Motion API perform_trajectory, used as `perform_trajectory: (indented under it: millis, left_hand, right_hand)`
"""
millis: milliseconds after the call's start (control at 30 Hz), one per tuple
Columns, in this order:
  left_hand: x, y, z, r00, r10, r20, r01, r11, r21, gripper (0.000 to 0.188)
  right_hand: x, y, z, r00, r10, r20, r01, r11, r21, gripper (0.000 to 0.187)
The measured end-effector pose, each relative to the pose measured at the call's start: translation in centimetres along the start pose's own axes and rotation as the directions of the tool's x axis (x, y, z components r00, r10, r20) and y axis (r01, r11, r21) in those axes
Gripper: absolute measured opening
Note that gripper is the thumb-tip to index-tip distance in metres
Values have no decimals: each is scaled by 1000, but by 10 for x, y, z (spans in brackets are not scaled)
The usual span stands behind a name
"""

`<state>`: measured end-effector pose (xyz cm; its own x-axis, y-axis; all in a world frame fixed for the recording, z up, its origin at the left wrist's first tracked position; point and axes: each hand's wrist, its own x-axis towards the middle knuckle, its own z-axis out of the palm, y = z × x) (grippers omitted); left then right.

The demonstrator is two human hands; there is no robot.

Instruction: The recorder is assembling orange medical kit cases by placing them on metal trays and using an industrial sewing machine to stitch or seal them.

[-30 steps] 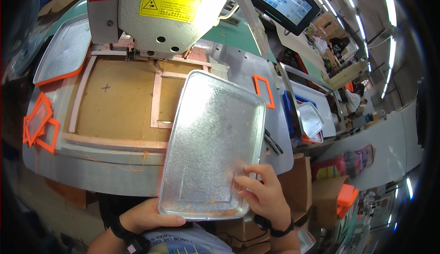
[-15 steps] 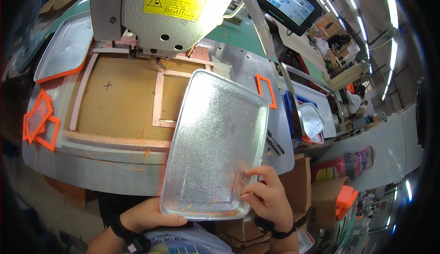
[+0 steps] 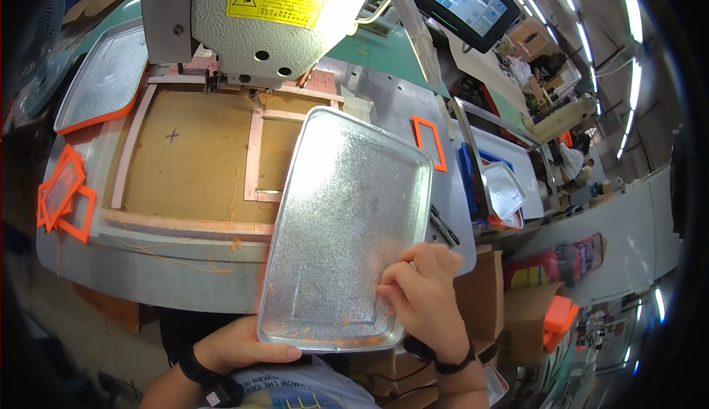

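A shallow, tray-like panel with a silver foil face (image 3: 347, 202) slants across the middle, a blurred orange edge showing on its left. Its lower left corner is gripped by my left hand (image 3: 238, 344), thumb on the foil and fingers hidden underneath. Over the panel's lower right side, my right hand (image 3: 427, 294) has its fingers curled together in a pinch. Whatever lies between those fingertips is too small to make out. Loose orange thread scraps (image 3: 304, 331) are scattered along the bottom of the foil face.
Beyond the panel stand a sewing machine head (image 3: 269, 32) and a pink-edged clamp frame (image 3: 177, 154). Orange rectangular frames (image 3: 66, 187) lie at left, near another foil tray (image 3: 103, 77). A black pen (image 3: 443, 226) rests on the table at right, above an open cardboard box (image 3: 480, 298).
My right hand has moved slightly up and inward over the panel, its fingers closing from a looser curl into a pinch. My left hand keeps its hold on the corner.
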<state>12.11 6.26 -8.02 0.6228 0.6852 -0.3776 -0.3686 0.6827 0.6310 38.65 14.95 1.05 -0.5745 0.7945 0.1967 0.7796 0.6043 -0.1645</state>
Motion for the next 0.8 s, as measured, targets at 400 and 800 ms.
perform_trajectory:
  millis: [400,800]
  left_hand:
    - [0,3,1,1000,-17,-5,17,1000,13,55]
    - [1,1,1,999,-35,-36,35,999,-15,59]
  right_hand:
    - [-47,16,-35,995,56,87,-100,728,678,8]
    - [-45,3,-7,999,-14,38,10,995,96,30]
